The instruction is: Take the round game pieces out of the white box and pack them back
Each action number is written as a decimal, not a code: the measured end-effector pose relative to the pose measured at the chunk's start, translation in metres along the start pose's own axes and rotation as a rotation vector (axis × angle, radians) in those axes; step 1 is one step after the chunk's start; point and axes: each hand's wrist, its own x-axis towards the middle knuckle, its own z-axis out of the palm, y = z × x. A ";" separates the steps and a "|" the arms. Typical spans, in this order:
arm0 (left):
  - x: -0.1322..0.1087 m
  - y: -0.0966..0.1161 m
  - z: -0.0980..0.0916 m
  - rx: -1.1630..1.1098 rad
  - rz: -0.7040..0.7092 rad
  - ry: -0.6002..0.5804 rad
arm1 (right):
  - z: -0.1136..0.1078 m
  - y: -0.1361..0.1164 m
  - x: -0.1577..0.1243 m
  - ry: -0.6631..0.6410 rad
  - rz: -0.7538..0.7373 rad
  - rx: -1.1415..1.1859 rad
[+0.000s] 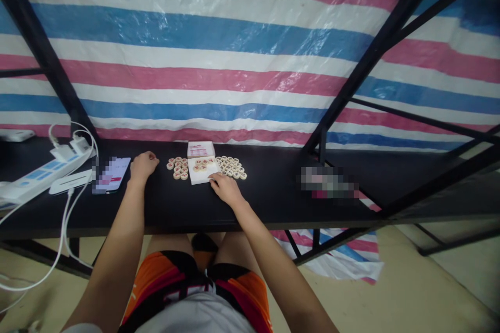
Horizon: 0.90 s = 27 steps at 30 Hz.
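A small white box (200, 178) lies on the black table with its lid (200, 149) tipped back. Several round Chinese chess pieces (203, 164) with red characters sit inside it. To its left is a loose group of red-marked pieces (180, 168); on its right, dark-marked pieces (233, 165) lie close together. My right hand (226, 189) grips the box at its front right corner, fingertips over the edge. My left hand (144, 167) rests on the table left of the red pieces, fingers curled together; whatever is in them is too small to make out.
Left of my left hand lies a phone (117, 174) with its screen lit. Beyond it are a white power strip (42, 177) and a white slab-like device (70, 182) with cables. A blurred item (328, 183) lies at right. Black metal posts (339, 99) and striped plastic sheeting (211, 73) stand behind.
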 end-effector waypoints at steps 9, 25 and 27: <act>0.008 -0.008 0.002 0.019 0.038 -0.425 | 0.001 -0.001 0.001 0.009 0.004 0.005; -0.013 0.009 -0.005 -0.461 0.211 -0.515 | 0.000 0.000 0.001 0.018 0.008 0.031; -0.013 0.010 -0.004 -0.460 0.249 -0.518 | 0.000 0.000 0.001 0.012 0.007 0.032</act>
